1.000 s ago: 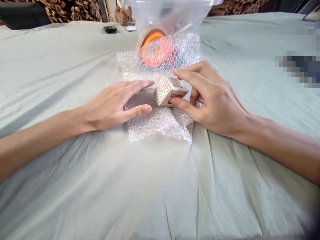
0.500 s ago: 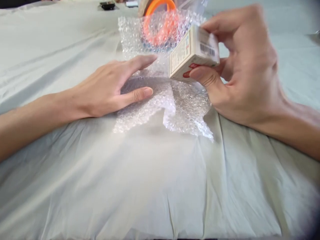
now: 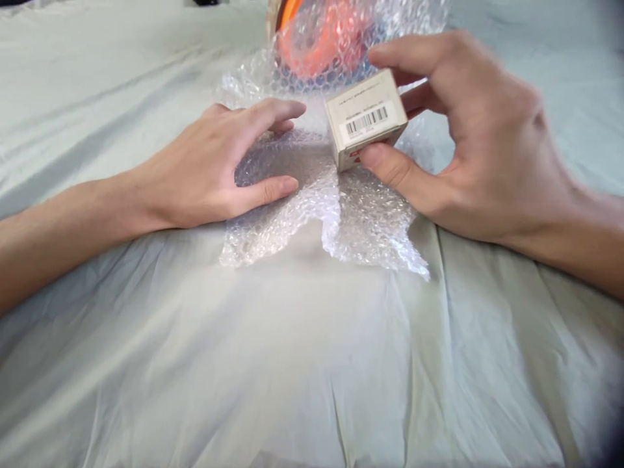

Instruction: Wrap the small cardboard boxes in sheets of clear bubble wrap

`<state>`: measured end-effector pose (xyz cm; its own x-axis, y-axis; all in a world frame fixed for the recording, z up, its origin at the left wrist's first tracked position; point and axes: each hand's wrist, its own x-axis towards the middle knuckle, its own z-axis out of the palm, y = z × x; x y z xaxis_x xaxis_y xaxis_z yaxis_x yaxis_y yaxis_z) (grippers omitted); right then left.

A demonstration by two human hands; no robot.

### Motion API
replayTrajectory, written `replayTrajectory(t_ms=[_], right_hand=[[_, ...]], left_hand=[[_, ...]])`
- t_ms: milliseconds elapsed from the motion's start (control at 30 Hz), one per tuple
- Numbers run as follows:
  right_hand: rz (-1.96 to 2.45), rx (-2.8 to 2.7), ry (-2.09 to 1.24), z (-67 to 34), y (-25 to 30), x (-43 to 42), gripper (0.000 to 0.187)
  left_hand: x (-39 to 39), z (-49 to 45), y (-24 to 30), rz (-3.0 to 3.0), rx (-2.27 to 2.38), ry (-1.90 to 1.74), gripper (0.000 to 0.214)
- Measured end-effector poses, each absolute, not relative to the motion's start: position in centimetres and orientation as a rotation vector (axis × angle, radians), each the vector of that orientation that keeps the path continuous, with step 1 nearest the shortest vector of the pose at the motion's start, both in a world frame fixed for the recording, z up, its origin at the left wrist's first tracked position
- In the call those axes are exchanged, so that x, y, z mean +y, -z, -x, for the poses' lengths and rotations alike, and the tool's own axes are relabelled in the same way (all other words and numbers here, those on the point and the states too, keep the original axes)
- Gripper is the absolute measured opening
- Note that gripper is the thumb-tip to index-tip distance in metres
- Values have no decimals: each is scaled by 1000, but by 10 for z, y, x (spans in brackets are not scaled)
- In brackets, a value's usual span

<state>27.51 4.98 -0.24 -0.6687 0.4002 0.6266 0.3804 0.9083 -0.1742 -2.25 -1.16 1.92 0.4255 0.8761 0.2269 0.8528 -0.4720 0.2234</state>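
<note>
Right hand (image 3: 492, 143) has the small box (image 3: 368, 114) pinched, thumb at the near edge, fingers behind, a grip that leaves the barcode face uncovered. It's tilted over the bubble wrap (image 3: 375, 227) (touching or clear, I can't tell). Left hand (image 3: 209, 169) spreads wide, gripping nothing, perhaps steadying the sheet on the cloth (image 3: 292, 364).

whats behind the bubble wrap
An orange ring and something blue show through the bubble wrap. Its bubbles blur their details, and whatever the box covers can't be seen.
</note>
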Motion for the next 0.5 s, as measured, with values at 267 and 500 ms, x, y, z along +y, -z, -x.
replayTrajectory(t_ms=[267,500], right_hand=[[670,-2403,-56,-278,4,55,52],[592,-2275,-162,-275,10,59,58]], left_hand=[[-12,21,-20,-2639,1508,-439,87],[-8,23,-15,-2550,1580,-452,79]])
